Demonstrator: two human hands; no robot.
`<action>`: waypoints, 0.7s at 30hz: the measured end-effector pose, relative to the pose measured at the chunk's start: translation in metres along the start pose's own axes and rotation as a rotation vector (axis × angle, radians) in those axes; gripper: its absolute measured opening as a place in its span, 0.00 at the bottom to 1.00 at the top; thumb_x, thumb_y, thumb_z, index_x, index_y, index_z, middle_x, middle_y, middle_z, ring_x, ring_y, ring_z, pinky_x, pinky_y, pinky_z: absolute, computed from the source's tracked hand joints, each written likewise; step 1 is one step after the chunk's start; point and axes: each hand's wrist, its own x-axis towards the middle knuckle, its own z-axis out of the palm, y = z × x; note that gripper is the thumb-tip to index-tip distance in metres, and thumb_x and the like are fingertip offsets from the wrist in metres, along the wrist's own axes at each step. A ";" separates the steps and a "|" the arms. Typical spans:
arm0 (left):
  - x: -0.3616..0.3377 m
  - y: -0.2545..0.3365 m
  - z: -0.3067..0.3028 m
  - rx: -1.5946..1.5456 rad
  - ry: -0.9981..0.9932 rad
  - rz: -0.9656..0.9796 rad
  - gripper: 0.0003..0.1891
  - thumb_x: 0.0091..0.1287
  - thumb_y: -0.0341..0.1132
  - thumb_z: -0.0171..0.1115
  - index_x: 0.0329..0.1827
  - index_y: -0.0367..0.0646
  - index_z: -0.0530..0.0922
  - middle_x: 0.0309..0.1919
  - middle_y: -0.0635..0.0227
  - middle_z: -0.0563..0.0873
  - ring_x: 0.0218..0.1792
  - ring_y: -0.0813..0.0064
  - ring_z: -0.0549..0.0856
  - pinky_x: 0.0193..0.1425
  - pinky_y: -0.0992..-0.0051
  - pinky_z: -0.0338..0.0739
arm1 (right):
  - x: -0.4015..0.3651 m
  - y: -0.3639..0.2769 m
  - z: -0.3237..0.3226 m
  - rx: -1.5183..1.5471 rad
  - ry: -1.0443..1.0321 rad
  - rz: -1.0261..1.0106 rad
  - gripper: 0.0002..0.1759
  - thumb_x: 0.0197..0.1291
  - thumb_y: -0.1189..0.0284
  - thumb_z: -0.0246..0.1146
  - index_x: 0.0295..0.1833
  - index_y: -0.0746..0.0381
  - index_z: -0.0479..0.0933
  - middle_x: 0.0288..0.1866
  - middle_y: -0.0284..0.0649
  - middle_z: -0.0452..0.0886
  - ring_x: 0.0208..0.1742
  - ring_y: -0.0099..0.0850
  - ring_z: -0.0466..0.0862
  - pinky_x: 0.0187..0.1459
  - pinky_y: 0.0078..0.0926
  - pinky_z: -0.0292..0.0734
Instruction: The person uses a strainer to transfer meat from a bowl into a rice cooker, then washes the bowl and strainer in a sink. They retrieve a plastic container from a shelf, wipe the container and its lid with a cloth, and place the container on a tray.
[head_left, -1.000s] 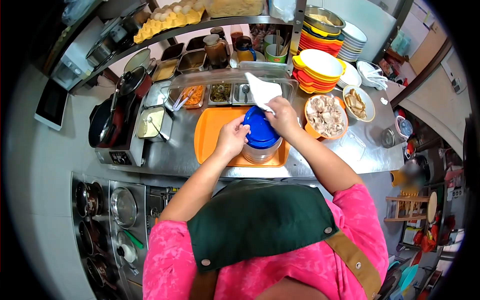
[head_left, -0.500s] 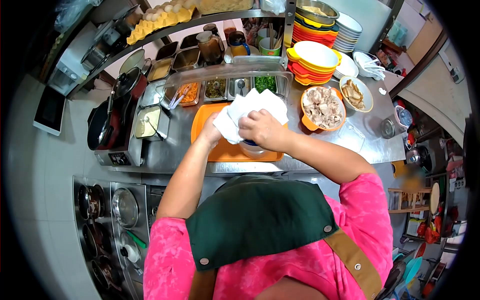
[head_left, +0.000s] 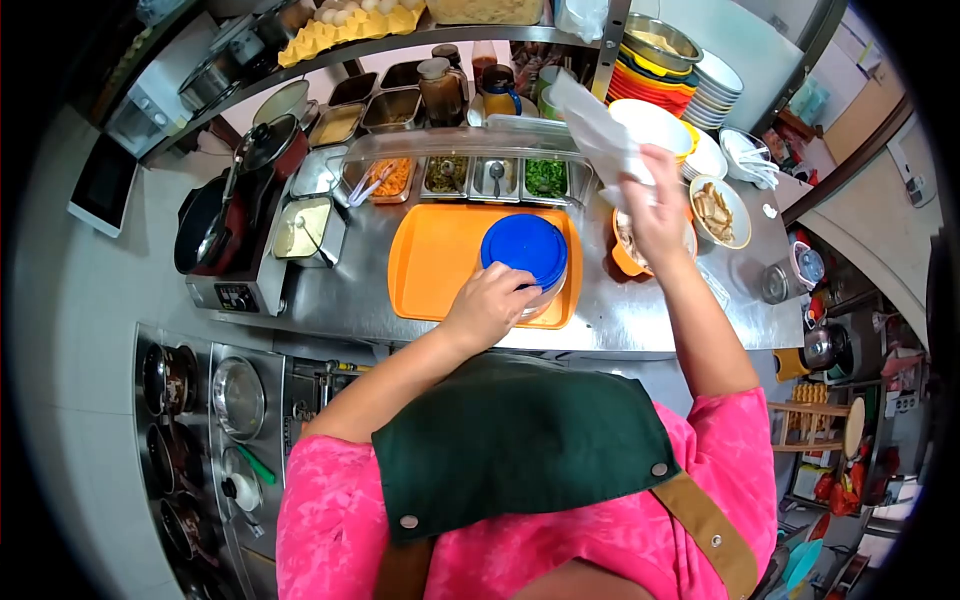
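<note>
A round clear container with a blue lid (head_left: 524,250) stands on the right part of an orange tray (head_left: 435,262). My left hand (head_left: 490,305) holds the near left edge of the container, its fingers bent over the rim of the lid. To the right, my right hand (head_left: 655,205) is raised with a white cloth or paper (head_left: 600,125) in its fingers, slightly blurred. It is above an orange bowl of pale meat pieces (head_left: 628,262), which it partly covers. A bowl of brown slices (head_left: 711,212) sits just right of that.
Behind the tray are metal bins with shredded carrot (head_left: 392,180) and chopped greens (head_left: 545,178) under a clear cover. A bin of pale yellow food (head_left: 302,232) and a dark pan (head_left: 208,235) stand left. Stacked bowls (head_left: 650,125) stand at the back right.
My right hand has lifted the white cloth or paper up and to the right, off the container, uncovering the blue lid. My left hand has let go of the cloth and moved onto the container.
</note>
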 end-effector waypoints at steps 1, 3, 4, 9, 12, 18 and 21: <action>0.000 0.001 0.002 0.033 0.035 0.003 0.11 0.46 0.27 0.61 0.34 0.41 0.78 0.35 0.67 0.78 0.37 0.67 0.76 0.40 0.72 0.72 | -0.001 0.003 0.017 -0.014 -0.058 -0.059 0.12 0.50 0.75 0.56 0.43 0.64 0.72 0.41 0.45 0.71 0.45 0.38 0.72 0.48 0.28 0.66; 0.000 0.001 0.007 0.068 0.075 0.006 0.11 0.46 0.27 0.61 0.34 0.41 0.78 0.35 0.67 0.78 0.37 0.67 0.76 0.40 0.72 0.72 | -0.019 0.024 0.063 -0.038 -0.328 -0.158 0.14 0.50 0.72 0.58 0.45 0.62 0.73 0.42 0.47 0.72 0.47 0.40 0.72 0.49 0.29 0.67; -0.001 0.000 0.011 0.104 0.109 0.002 0.11 0.46 0.27 0.60 0.34 0.41 0.78 0.34 0.67 0.78 0.37 0.67 0.76 0.40 0.72 0.72 | -0.029 0.032 0.082 -0.047 -0.539 -0.196 0.15 0.50 0.71 0.59 0.45 0.62 0.73 0.42 0.48 0.72 0.47 0.40 0.73 0.48 0.30 0.68; -0.008 -0.003 0.015 0.111 0.117 -0.003 0.11 0.46 0.27 0.56 0.35 0.41 0.78 0.31 0.68 0.79 0.36 0.68 0.76 0.39 0.74 0.72 | -0.051 0.015 0.117 0.078 -0.636 -0.161 0.06 0.40 0.75 0.61 0.29 0.62 0.76 0.29 0.41 0.74 0.35 0.41 0.74 0.36 0.36 0.69; -0.010 -0.004 0.019 0.083 0.126 0.000 0.12 0.46 0.27 0.55 0.35 0.42 0.78 0.30 0.69 0.79 0.35 0.69 0.77 0.38 0.74 0.73 | -0.044 0.013 0.119 0.313 -0.864 -0.278 0.05 0.41 0.76 0.60 0.29 0.63 0.77 0.34 0.40 0.77 0.37 0.39 0.75 0.40 0.31 0.69; -0.004 -0.001 0.016 0.204 0.122 0.013 0.13 0.45 0.28 0.60 0.36 0.43 0.78 0.36 0.68 0.80 0.35 0.69 0.77 0.46 0.68 0.72 | -0.050 0.023 0.101 -0.075 -0.669 -0.185 0.14 0.50 0.66 0.58 0.45 0.52 0.76 0.48 0.42 0.74 0.49 0.41 0.73 0.51 0.30 0.65; -0.001 -0.010 0.019 0.170 0.084 -0.018 0.12 0.46 0.29 0.60 0.36 0.41 0.78 0.41 0.67 0.79 0.38 0.68 0.78 0.47 0.65 0.72 | -0.075 0.057 0.097 0.310 -0.520 0.491 0.17 0.56 0.66 0.54 0.52 0.55 0.72 0.51 0.46 0.72 0.50 0.36 0.73 0.51 0.26 0.66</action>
